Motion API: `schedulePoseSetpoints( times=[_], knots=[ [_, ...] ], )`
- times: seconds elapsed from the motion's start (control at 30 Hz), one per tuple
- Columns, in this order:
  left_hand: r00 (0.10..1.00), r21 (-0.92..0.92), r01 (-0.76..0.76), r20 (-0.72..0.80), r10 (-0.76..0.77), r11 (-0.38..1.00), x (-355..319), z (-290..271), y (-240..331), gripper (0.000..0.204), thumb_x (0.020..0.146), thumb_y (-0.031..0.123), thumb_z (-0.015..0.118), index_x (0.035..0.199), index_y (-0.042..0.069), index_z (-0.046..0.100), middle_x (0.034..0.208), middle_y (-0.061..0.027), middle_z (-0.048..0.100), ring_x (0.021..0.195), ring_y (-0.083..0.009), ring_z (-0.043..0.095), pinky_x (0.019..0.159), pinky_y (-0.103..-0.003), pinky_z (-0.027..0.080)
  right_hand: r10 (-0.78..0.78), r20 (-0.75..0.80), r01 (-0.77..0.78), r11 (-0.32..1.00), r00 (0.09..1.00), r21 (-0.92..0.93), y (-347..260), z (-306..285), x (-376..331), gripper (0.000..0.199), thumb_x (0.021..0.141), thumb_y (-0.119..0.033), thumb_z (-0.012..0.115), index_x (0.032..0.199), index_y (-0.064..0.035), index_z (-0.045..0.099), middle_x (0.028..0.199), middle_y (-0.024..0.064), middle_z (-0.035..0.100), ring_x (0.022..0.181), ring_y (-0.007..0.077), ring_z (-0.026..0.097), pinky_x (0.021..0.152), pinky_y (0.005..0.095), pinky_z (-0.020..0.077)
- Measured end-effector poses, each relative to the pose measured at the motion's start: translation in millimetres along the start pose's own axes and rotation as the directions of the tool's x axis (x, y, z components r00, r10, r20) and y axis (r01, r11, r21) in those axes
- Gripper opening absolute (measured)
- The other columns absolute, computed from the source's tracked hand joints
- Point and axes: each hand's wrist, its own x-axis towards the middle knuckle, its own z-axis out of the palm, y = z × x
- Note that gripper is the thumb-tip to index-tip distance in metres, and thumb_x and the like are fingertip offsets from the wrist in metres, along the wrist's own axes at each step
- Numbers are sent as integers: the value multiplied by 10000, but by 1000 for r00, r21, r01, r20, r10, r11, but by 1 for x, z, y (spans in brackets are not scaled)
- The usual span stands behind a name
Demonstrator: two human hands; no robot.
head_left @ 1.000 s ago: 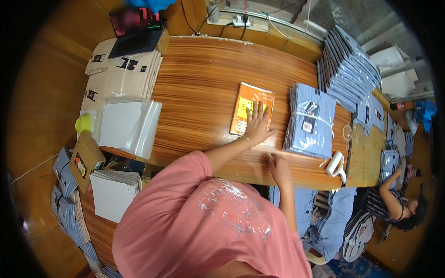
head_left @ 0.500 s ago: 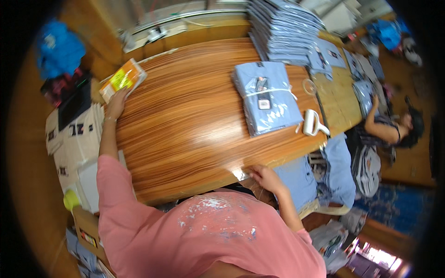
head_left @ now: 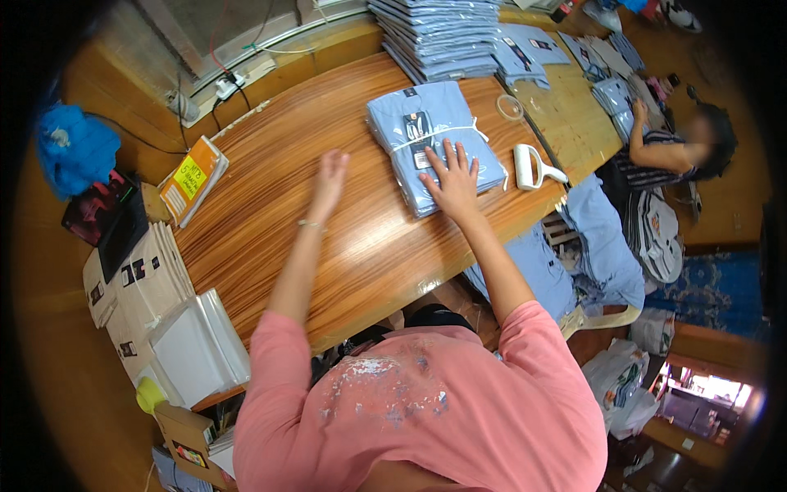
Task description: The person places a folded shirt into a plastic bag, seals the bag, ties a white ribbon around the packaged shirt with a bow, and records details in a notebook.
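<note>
A bundle of folded light-blue shirts (head_left: 389, 121) in clear plastic lies on the wood-grain table (head_left: 270, 205), tied round with a white string. Spread flat, my right hand (head_left: 453, 182) rests on its near part, just below a dark tag. To the left of the bundle my left hand (head_left: 329, 184) is over the table, slightly blurred, its fingers stretched out and holding nothing. Near the right edge lies a white lint roller (head_left: 525, 166), apart from my right hand. A clear ring of tape (head_left: 509, 107) sits beyond it.
A tall stack of packed blue shirts (head_left: 438, 37) stands at the back. At left are an orange pad with a yellow label (head_left: 192, 179), cream folded garments (head_left: 152, 266) and plastic sleeves (head_left: 201, 348). Another person (head_left: 676, 152) handles shirts at the right.
My left hand has left the orange pad and moved right over the table. My right hand has risen from the table's front edge onto the shirt bundle. The view has shifted.
</note>
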Motion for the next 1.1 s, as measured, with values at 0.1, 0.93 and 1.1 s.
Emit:
schedulePoseSetpoints(
  times=[0.1, 0.93, 1.1],
  knots=[
    [974, -490, 219, 160, -160, 844, -18, 75, 26, 659, 902, 440, 537, 1346, 24, 283, 1227, -162, 494, 1101, -243, 512, 919, -382, 428, 19, 8, -19, 1000, 1000, -14, -16, -10, -24, 542, 848, -467, 533, 1328, -223, 469, 1446, 163, 313, 1340, 378, 245, 1010, 653, 187],
    [838, -218, -489, -387, 386, 844, -219, 98, 22, 674, 893, 384, 559, 1352, -14, 269, 1330, -123, 399, 1215, -225, 381, 1034, -341, 271, -190, 65, -88, -117, 980, 989, 54, -86, -71, 779, 700, -72, 760, 1336, -19, 313, 1215, 100, 504, 1141, 206, 461, 994, 327, 333],
    [809, -137, -537, -363, 462, 832, -201, 100, -27, 655, 906, 386, 550, 1342, -15, 272, 1307, -139, 413, 1211, -241, 378, 1031, -352, 257, -193, 115, -133, -81, 974, 988, 63, -42, -79, 713, 683, -70, 778, 1281, -13, 394, 1178, 79, 539, 1103, 197, 490, 966, 328, 370]
  ],
)
